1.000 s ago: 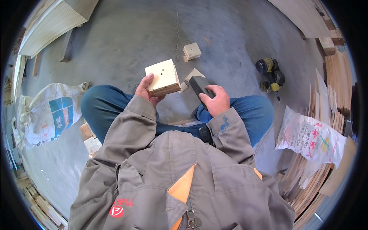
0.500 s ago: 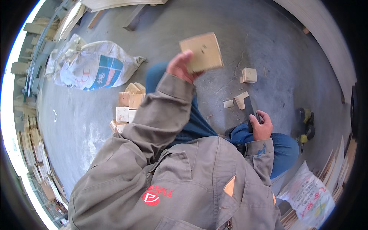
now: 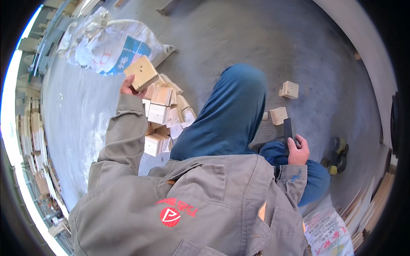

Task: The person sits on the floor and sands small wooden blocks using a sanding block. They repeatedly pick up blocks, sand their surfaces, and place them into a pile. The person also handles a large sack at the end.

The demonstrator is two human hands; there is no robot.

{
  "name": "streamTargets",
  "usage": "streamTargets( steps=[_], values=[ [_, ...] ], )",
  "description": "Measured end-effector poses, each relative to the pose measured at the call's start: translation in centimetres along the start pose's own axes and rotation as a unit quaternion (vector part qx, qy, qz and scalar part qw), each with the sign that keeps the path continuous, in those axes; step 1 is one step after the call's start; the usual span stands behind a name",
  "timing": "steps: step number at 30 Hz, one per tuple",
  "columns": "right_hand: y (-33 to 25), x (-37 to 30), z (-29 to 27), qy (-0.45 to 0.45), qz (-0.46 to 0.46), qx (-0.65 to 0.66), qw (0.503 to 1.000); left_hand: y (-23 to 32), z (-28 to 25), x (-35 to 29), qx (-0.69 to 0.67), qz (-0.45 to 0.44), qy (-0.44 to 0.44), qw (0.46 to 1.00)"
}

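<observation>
My left hand (image 3: pixel 129 87) is closed on the edge of a square wooden block (image 3: pixel 142 71) with a few small dark marks on its face. Hand and block are at the left, over the far end of a heap of similar wooden blocks (image 3: pixel 160 114). Whether the held block touches the heap I cannot tell. At the right, my right hand (image 3: pixel 300 150) grips a dark, flat, bar-shaped block (image 3: pixel 290 132) standing upright by my lap. Just beyond it a pale wooden block (image 3: pixel 279 115) lies on the floor, and another block (image 3: pixel 291 89) is farther off.
A bulging white-and-blue woven sack (image 3: pixel 106 45) lies at the far left. My raised knee (image 3: pixel 239 94) stands between the heap and the right-hand blocks. Yellow-and-black power tools (image 3: pixel 339 155) sit at the right, near stacked boards (image 3: pixel 376 205) and a printed white bag (image 3: pixel 329 232).
My left hand has carried the wooden block leftward from the middle to above the heap. My left knee stands out more, and the view has shifted. The right hand keeps its grip.
</observation>
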State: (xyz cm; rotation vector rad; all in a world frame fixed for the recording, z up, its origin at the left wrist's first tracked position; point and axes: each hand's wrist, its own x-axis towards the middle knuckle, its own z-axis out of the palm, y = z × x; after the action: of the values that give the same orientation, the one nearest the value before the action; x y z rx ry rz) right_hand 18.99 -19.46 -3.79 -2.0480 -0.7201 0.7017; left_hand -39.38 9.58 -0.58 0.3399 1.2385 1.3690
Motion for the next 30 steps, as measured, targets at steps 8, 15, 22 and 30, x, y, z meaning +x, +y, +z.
streamTargets(
  steps=[8, 15, 22, 30],
  values=[
    [-1.0, 0.6, 1.1, -0.035, 0.002, -0.05, 0.998, -0.5, -17.2, -4.2, 0.104, -0.032, 0.207, 0.972],
    [-1.9, 0.4, 2.0, -0.053, -0.018, -0.106, 0.993, -0.9, -27.3, -4.1, 0.061, -0.025, 0.325, 0.943],
    [-2.2, 0.0, 2.0, -0.063, 0.004, -0.136, 0.989, 0.5, -35.0, 0.0, 0.001, 0.03, 0.408, 0.913],
    [-0.7, 0.3, 2.2, -0.064, -0.003, -0.183, 0.981, -3.7, -40.5, 0.9, -0.011, -0.06, 0.381, 0.923]
  ],
)
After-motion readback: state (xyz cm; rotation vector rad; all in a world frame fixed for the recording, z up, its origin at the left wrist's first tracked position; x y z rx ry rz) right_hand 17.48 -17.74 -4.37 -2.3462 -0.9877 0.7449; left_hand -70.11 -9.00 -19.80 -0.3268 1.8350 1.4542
